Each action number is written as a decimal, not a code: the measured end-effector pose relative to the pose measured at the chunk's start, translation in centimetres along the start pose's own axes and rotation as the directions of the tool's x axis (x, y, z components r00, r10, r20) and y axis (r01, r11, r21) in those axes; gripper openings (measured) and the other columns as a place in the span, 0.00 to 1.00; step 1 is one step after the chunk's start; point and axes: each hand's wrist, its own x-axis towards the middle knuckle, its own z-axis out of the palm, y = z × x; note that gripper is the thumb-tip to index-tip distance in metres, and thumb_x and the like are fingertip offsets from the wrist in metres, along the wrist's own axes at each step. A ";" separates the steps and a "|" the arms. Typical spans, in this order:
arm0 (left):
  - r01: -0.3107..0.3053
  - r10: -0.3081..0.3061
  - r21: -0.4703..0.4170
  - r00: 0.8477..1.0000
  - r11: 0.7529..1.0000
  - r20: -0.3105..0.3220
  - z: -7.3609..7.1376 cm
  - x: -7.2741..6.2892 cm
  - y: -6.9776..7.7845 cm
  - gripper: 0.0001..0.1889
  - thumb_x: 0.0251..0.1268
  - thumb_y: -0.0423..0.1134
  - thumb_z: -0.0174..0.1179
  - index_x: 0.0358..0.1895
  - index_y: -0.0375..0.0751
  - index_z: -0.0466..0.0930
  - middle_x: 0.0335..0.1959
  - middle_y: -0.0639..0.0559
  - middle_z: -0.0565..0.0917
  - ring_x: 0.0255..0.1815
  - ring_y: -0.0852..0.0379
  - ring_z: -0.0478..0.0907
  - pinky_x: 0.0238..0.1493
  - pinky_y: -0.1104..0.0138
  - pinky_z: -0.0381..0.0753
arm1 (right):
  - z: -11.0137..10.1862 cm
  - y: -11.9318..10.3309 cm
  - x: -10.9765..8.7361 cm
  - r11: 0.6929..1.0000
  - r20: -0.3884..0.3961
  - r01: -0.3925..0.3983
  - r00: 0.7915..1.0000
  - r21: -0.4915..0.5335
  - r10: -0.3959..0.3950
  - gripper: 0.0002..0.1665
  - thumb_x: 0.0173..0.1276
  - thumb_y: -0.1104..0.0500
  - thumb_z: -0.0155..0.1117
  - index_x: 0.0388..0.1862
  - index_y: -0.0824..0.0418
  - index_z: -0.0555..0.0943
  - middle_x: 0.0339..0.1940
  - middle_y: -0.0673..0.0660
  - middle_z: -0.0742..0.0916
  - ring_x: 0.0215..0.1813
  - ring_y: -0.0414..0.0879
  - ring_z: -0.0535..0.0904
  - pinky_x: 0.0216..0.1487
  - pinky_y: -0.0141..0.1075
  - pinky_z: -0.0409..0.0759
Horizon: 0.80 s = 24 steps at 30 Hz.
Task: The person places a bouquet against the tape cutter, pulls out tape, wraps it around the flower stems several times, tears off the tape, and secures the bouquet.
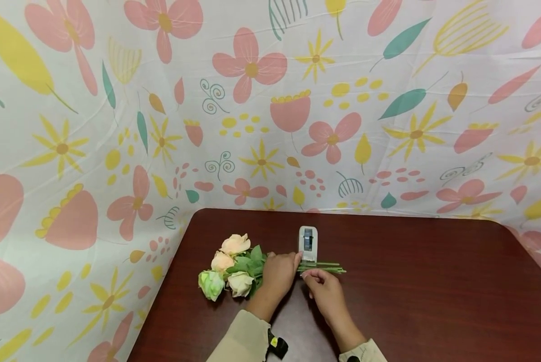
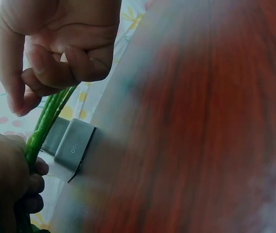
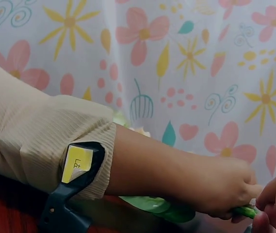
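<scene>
We've got a bunch of artificial-looking flowers on the left part of the desk, 4 heads pointing left: 2 peach, 1 cream, 1 green-and-white. Green leaves sit just behind the heads, and the stems run out to the right. Of the 2 hands, the left hand is wrapped around the stems just past the leaves; we see its fingers curled round them in the left wrist view. The right hand is close by at the stems, fingers bent, thumb and index tip drawn narrow; we can't tell if anything is pinched between them. A pale grey tape dispenser is just beyond the stems on the far side, near the left hand's fingertips, tape roll visible in its top. Both wrists have beige sleeves; the left one carries a black strap with a yellow label. Behind the desk and along its left we see a white cloth printed with pink, yellow and teal flowers and leaves.
</scene>
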 end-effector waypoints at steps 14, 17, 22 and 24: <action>0.015 -0.012 0.018 0.993 1.000 -0.118 -0.7 0.6 0.8 0.26 0.76 0.55 0.53 0.16 0.50 0.72 0.08 0.56 0.73 0.11 0.57 0.72 0.27 0.66 0.63 | 0.1 0.4 0.1 1.000 -0.016 0.004 1.000 0.020 -0.004 0.10 0.68 0.58 0.68 0.39 0.64 0.87 0.25 0.54 0.82 0.21 0.39 0.73 0.25 0.30 0.72; 0.023 -0.024 -0.008 0.993 1.000 -0.119 -0.8 0.8 0.8 0.26 0.76 0.55 0.53 0.15 0.51 0.70 0.07 0.56 0.71 0.11 0.57 0.70 0.26 0.66 0.63 | 0.2 0.7 0.2 1.000 -0.020 0.008 1.000 0.006 -0.007 0.10 0.68 0.57 0.69 0.39 0.64 0.87 0.25 0.55 0.83 0.22 0.39 0.73 0.25 0.31 0.72; 0.020 -0.025 -0.054 0.995 0.998 -0.097 -1.0 1.2 0.7 0.26 0.77 0.54 0.53 0.15 0.51 0.68 0.08 0.56 0.70 0.11 0.57 0.69 0.26 0.66 0.63 | 0.0 1.2 0.7 0.998 -0.032 0.008 0.999 -0.060 -0.010 0.09 0.71 0.56 0.66 0.40 0.62 0.87 0.28 0.58 0.84 0.22 0.40 0.74 0.25 0.31 0.72; 0.020 -0.027 -0.088 0.997 0.996 -0.072 -1.2 1.3 0.7 0.27 0.78 0.53 0.51 0.14 0.51 0.67 0.08 0.57 0.69 0.11 0.58 0.68 0.26 0.66 0.63 | -0.2 1.2 1.0 0.995 -0.046 0.015 0.999 -0.103 -0.020 0.10 0.71 0.56 0.66 0.41 0.62 0.87 0.28 0.58 0.85 0.23 0.40 0.75 0.25 0.31 0.73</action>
